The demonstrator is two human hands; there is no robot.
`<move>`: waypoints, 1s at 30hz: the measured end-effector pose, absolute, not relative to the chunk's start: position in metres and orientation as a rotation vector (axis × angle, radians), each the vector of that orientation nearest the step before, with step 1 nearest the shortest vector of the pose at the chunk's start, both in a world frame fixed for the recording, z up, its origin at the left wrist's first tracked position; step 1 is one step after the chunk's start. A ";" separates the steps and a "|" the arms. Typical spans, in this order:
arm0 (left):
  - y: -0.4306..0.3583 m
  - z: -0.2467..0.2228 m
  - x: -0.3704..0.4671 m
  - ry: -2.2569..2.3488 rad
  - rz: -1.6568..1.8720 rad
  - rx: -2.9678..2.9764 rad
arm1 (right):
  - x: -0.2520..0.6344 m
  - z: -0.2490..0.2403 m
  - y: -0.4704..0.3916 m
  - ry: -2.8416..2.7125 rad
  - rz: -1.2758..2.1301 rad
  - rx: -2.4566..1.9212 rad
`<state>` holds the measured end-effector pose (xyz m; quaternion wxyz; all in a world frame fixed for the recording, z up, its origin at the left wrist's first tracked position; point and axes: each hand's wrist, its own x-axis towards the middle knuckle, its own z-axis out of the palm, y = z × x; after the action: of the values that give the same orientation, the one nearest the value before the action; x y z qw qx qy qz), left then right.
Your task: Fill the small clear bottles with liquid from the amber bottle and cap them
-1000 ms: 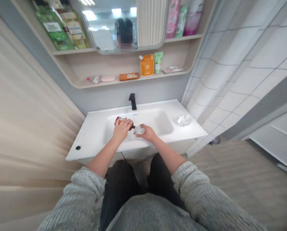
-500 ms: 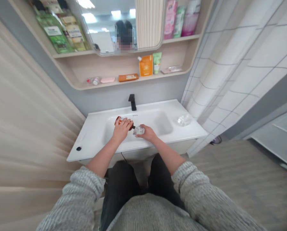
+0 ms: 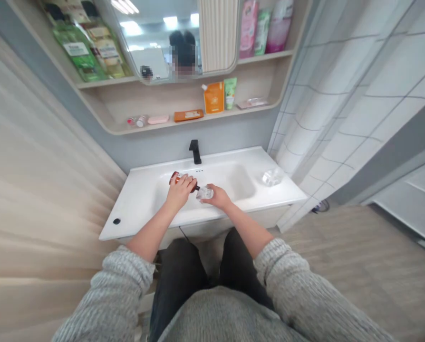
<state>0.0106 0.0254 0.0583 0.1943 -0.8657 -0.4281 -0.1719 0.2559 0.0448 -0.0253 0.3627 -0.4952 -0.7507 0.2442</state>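
My left hand (image 3: pixel 178 192) is wrapped round a brown bottle (image 3: pixel 174 177) with a black neck, tilted so that its mouth points right and down. My right hand (image 3: pixel 217 196) grips a small clear cup (image 3: pixel 204 192), whose opening faces the bottle's mouth. Both are held over the white sink basin (image 3: pixel 239 183), the neck touching or very close to the cup's rim. Any liquid between them is too small to make out.
A black faucet (image 3: pixel 195 152) rises behind the basin. Crumpled clear plastic (image 3: pixel 271 177) lies on the right counter, a small black cap (image 3: pixel 116 221) on the left. A shelf (image 3: pixel 155 127) above holds an orange pouch (image 3: pixel 214 98), tubes and soap.
The view has shifted slightly. Both hands, the tilted bottle and the cup stay in nearly the same positions.
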 end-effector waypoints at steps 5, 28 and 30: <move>0.028 0.059 0.010 -1.188 -0.482 -2.441 | 0.256 -0.024 0.044 -1.923 0.636 -1.257; 0.033 0.069 0.013 -1.131 -0.398 -2.469 | 0.256 -0.028 0.046 -1.908 0.629 -1.261; 0.032 0.071 0.013 -1.116 -0.393 -2.466 | 0.256 -0.028 0.046 -1.902 0.628 -1.263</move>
<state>0.0130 0.0324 0.0706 0.2018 -0.8830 -0.3997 -0.1407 0.2561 0.0460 -0.0278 0.3770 -0.4941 -0.7439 0.2455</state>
